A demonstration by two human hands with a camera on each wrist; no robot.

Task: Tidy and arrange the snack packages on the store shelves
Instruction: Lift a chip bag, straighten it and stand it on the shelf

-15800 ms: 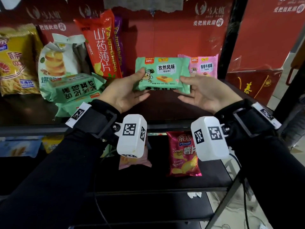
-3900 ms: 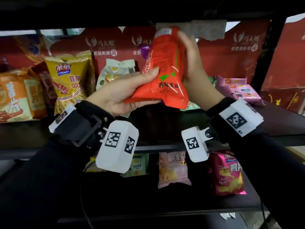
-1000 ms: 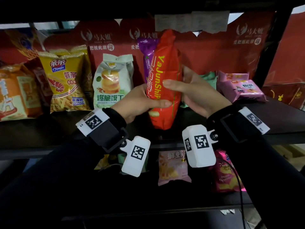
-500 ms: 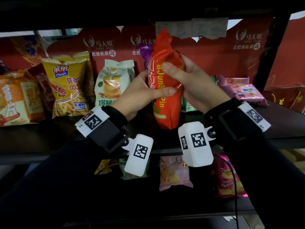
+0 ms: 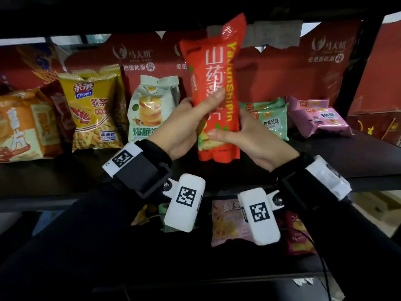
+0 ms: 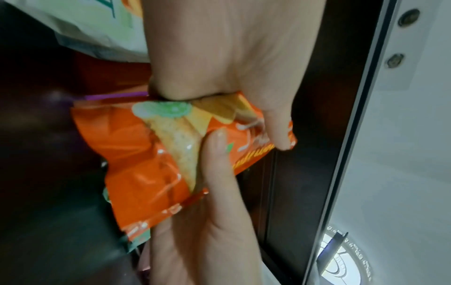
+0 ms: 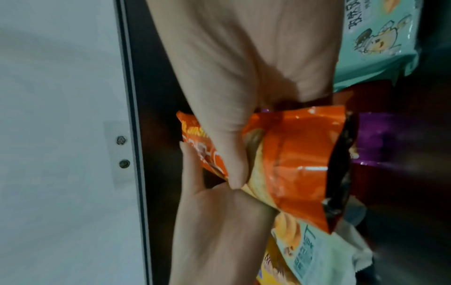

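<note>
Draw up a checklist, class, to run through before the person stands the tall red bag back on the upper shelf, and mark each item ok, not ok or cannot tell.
1. Left hand grips the red bag: ok.
2. Right hand grips it low down: ok.
3. Bag upright, label facing out: ok.
4. Gap free between the white-green bag and the green packs: cannot tell, the bag hides it.
5. Purple bag behind stands upright: cannot tell.
</note>
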